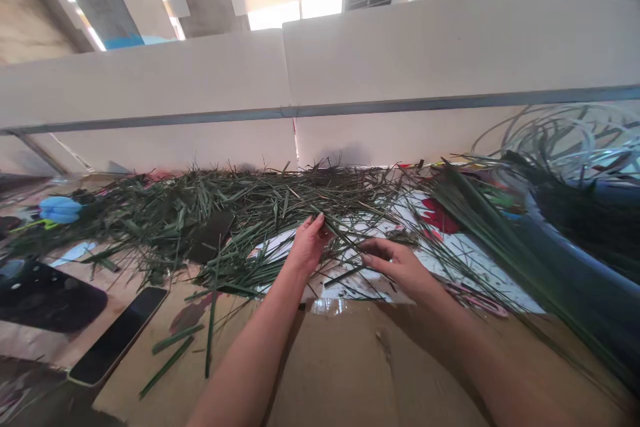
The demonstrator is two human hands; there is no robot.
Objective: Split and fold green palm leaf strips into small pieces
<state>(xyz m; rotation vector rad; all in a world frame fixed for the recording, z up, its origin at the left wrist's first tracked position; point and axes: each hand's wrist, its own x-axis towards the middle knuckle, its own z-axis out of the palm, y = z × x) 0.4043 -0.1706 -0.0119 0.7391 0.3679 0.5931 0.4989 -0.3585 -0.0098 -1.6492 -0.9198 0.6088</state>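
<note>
My left hand (310,243) pinches a long green leaf strip (345,237) between thumb and fingers, just above the heap of cut leaves. The strip slants down to the right, where the curled fingertips of my right hand (393,261) close loosely at its other end. Beneath both hands, loose strips are scattered over a white printed sheet (480,257). A broad heap of dark green leaf strips (200,213) spreads behind and to the left. Part of the left fingers is hidden behind the hand.
Brown cardboard (345,367) covers the near side. At left lie a phone (120,333), a black case (50,297) and a blue balloon-like object (60,209). Pink-handled scissors (480,300) lie right. Long leaves (475,207) lean by a blue tub (565,247). A white partition (200,80) stands behind.
</note>
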